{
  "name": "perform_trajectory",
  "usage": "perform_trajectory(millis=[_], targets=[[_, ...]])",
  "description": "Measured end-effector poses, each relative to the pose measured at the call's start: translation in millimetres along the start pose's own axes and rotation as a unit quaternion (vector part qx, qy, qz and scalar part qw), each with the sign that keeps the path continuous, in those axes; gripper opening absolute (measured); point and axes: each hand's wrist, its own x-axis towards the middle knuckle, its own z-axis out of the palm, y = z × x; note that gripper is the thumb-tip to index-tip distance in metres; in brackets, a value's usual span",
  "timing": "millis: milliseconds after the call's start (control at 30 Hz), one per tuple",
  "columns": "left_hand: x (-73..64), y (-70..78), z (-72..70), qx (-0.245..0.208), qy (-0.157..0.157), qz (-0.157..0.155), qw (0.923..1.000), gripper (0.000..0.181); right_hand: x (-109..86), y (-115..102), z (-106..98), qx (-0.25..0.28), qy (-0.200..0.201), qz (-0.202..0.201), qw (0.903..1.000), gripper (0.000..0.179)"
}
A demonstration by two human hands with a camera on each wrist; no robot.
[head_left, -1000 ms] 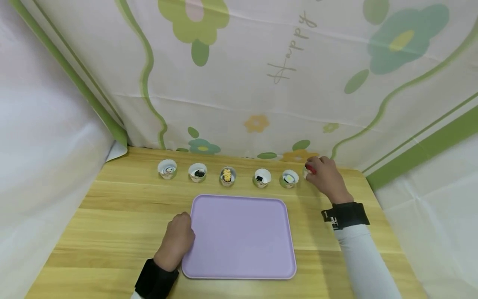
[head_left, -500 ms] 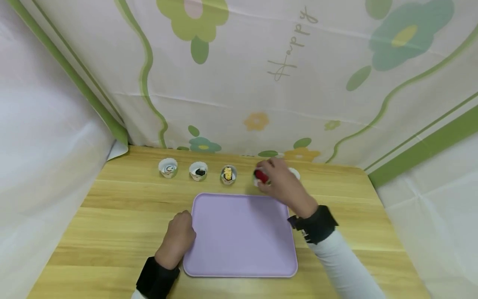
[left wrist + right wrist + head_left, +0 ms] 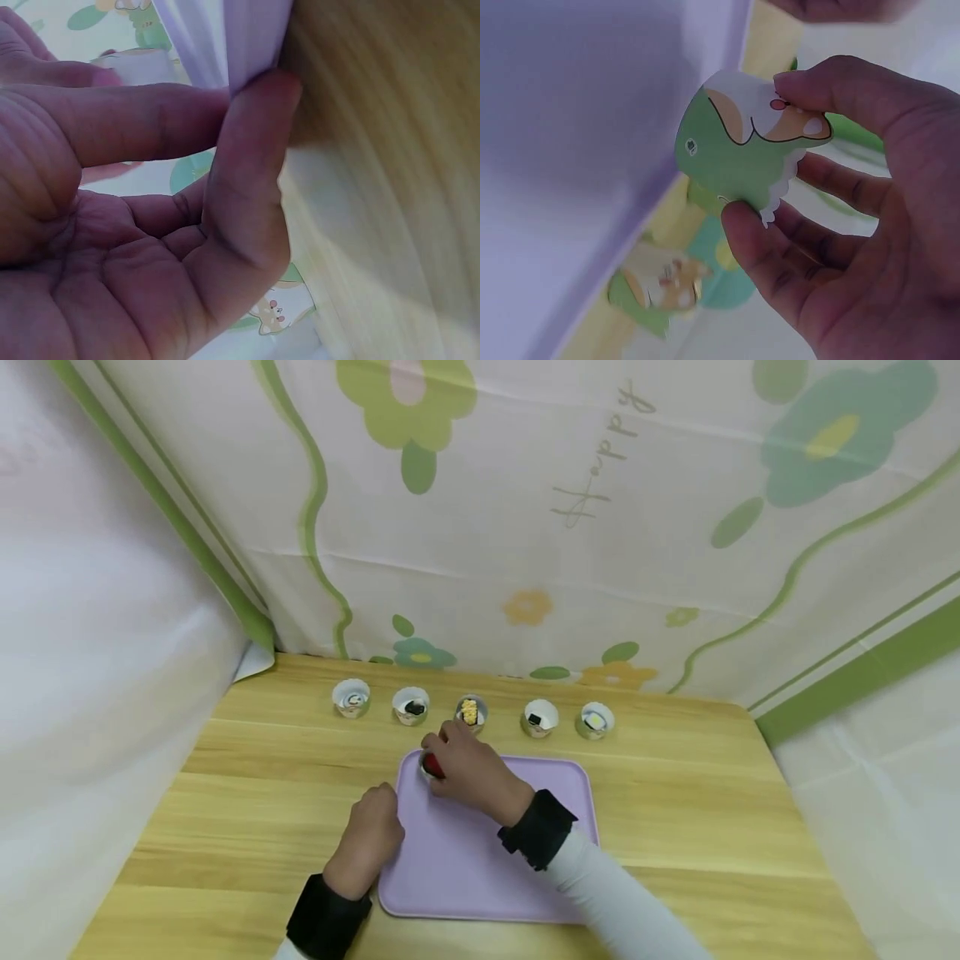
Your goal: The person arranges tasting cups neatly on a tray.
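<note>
My right hand (image 3: 480,775) holds a small paper cup (image 3: 731,150) by its rim, thumb on one side and fingers on the other. The cup is green and white with a cartoon animal print, and a red piece (image 3: 432,766) shows inside it. It is at the far left corner of a flat purple tray (image 3: 465,877), close over the surface. On the tray's left side my left hand (image 3: 366,837) pinches the edge between thumb and forefinger, as the left wrist view shows close up.
Along the back of the wooden table (image 3: 247,827) stand several like cups in a row. Inside are a pale-and-dark piece (image 3: 352,700), a black piece (image 3: 415,707), a yellow-topped piece (image 3: 470,710), a small black block (image 3: 535,720) and a pale yellow piece (image 3: 595,721). Printed cloth (image 3: 450,543) hangs behind.
My right hand has carried the cup with the red piece from the right end of the row leftward and nearer, to the tray's far left corner. The left hand keeps its grip on the tray.
</note>
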Motion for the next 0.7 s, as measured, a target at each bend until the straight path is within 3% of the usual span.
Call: perform_trajectory(millis=[367, 700], targets=[[-0.5, 0.7, -0.9, 0.006, 0.008, 0.016, 0.9998, 0.011, 6.6, -14.2, 15.3, -0.014, -0.01, -0.001, 0.9999, 0.044], [-0.5, -0.1, -1.2, -0.001, -0.002, 0.006, 1.0, 0.013, 9.8, -17.3, 15.8, -0.027, -0.015, 0.0, 0.9995, 0.043]])
